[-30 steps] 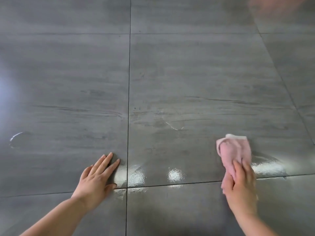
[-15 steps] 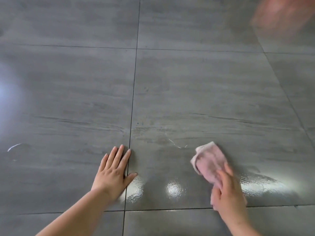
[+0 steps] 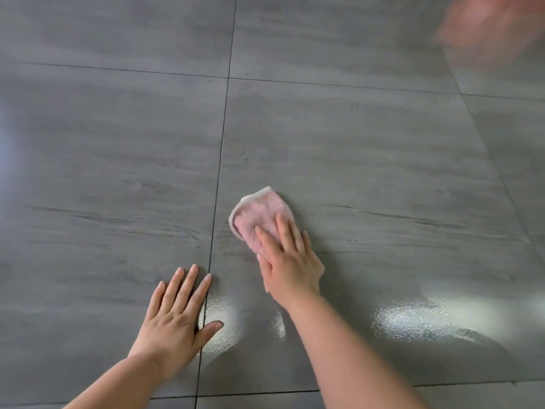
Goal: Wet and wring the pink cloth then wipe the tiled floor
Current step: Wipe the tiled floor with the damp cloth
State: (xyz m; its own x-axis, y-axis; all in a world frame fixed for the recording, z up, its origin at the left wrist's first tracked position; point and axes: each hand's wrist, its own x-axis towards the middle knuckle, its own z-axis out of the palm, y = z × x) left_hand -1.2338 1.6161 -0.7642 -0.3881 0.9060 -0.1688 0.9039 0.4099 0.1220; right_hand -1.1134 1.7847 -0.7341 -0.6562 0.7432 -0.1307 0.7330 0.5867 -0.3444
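Note:
A folded pink cloth (image 3: 257, 215) lies flat on the grey tiled floor (image 3: 368, 149), just right of a dark grout line. My right hand (image 3: 290, 259) presses down on the cloth's near half, fingers spread over it, so that part is hidden. My left hand (image 3: 177, 315) rests palm down on the tile to the left, fingers apart, its fingertips at the grout line, holding nothing.
Wet glossy patches (image 3: 413, 320) shine on the tile to the right of my right arm and between my hands. A blurred reddish-orange shape (image 3: 495, 19) sits at the top right corner. Grout lines (image 3: 219, 178) cross the floor.
My right hand has slid the cloth leftward and away from me, toward the grout line. My left hand stays planted on the floor.

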